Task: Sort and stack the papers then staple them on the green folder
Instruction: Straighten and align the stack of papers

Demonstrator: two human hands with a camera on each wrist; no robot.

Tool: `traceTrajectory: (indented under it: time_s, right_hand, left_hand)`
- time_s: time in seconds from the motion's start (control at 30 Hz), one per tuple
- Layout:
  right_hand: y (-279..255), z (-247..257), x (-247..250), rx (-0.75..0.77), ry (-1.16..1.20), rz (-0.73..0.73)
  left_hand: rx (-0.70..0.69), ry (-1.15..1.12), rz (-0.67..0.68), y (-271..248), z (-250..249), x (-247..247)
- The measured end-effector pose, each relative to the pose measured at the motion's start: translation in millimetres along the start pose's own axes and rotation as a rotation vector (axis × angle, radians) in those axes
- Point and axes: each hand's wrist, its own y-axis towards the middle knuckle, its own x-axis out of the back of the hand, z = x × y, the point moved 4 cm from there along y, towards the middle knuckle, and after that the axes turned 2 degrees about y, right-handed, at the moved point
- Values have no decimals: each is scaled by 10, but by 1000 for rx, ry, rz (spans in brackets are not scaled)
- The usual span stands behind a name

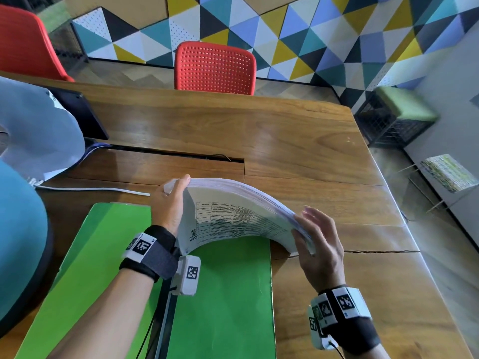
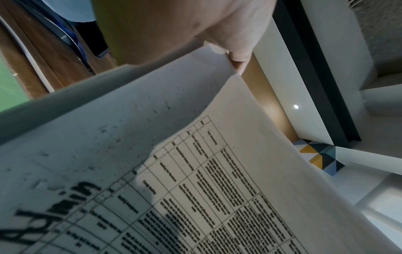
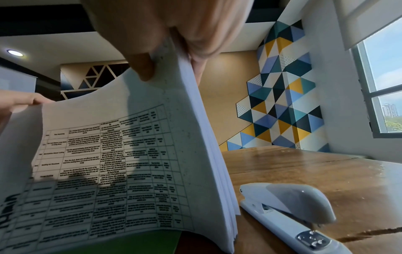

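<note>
1. A thick stack of papers (image 1: 233, 216) was held bowed into an arch above the green folder (image 1: 223, 294), which lay flat on the wooden surface (image 1: 298, 141).
2. The left edge of the stack was gripped by the left hand (image 1: 168, 203), with the thumb over the top edge and the fingers curled behind the sheets.
3. The right edge was pinched by the right hand (image 1: 320, 242): in the right wrist view the thumb was seen on the printed side and the other fingers on the far side.
4. The right edge of the stack was seen just past the folder's right border, low by the surface.
5. A printed table with a handwritten word was shown on the underside of the arch.
6. A pale stapler (image 3: 291, 213) was seen lying on the surface just beside the stack's right edge.
7. A red chair (image 1: 215, 67) was seen behind the surface.
</note>
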Motion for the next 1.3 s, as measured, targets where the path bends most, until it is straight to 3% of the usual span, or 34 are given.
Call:
traceTrajectory:
  time_s: [0.17,0.47,0.57,0.7,0.9,1.13,1.2,1.3]
  right_hand:
    - [18,-57,13,17,-28,-42]
    - [6,-194,-37,90,-101,69]
    - [57,-167,42,81,-126,30]
    - [70,-61,123,15,-123,-50]
    - [-22,-58,149,-45,-81,34]
    - [-87,-171,115,-204,20,28]
    - [-91,-188,128,-233,33,-34]
    - [-85,-235,135,-368,81,-98]
  left_hand:
    - [-6,1,0,29,10,-1]
    - [-45,56,-38,73,-7,-14]
    - [-25,23,-28,61,14,19]
    - [-48,3,24,10,29,44]
    - [-43,2,41,4,26,29]
    - [-28,2,48,18,58,41]
    - [-5,1,102,-7,62,60]
    - [39,70,290,-54,101,46]
